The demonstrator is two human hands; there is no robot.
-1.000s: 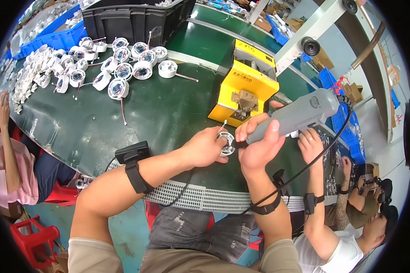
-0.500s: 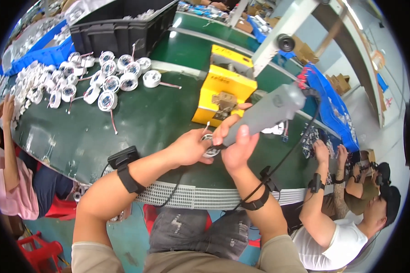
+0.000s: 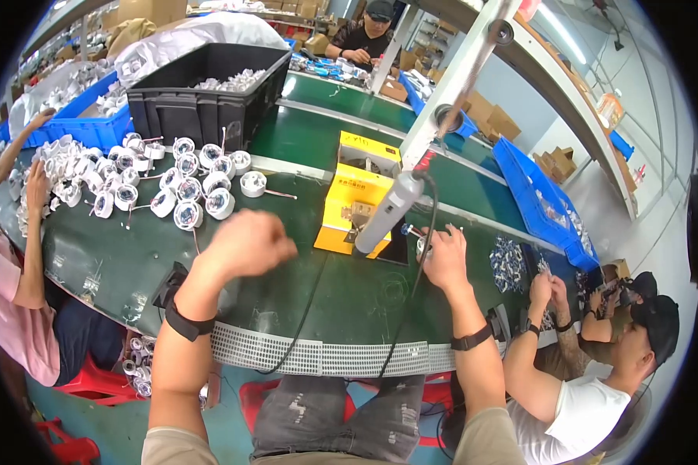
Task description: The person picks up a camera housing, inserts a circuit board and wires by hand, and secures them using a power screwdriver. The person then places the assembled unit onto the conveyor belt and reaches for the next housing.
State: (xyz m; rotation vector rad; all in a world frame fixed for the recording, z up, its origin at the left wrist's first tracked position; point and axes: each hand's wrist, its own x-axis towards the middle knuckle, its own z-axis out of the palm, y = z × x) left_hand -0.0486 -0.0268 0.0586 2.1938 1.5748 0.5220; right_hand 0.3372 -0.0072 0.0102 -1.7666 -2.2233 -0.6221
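My left hand is blurred over the table, near the front of a group of round white units with short wire leads. Its fingers curl down, and whether anything is inside them is hidden. My right hand pinches a small round white part, mostly covered by the fingers, with a short lead at its far side. Between my hands a grey electric screwdriver hangs tilted on its cable, gripped by neither hand. Right behind its lower end stands a yellow box-shaped device with a metal fixture on its front.
A black bin of white parts and a blue tray stand far left. Another blue tray lies at the right. Green table surface spans the front. Co-workers' hands work at right and left; another person sits across.
My right hand has let go of the screwdriver and moved right to a white part. My left hand has moved left from the middle; the round part it held is out of sight.
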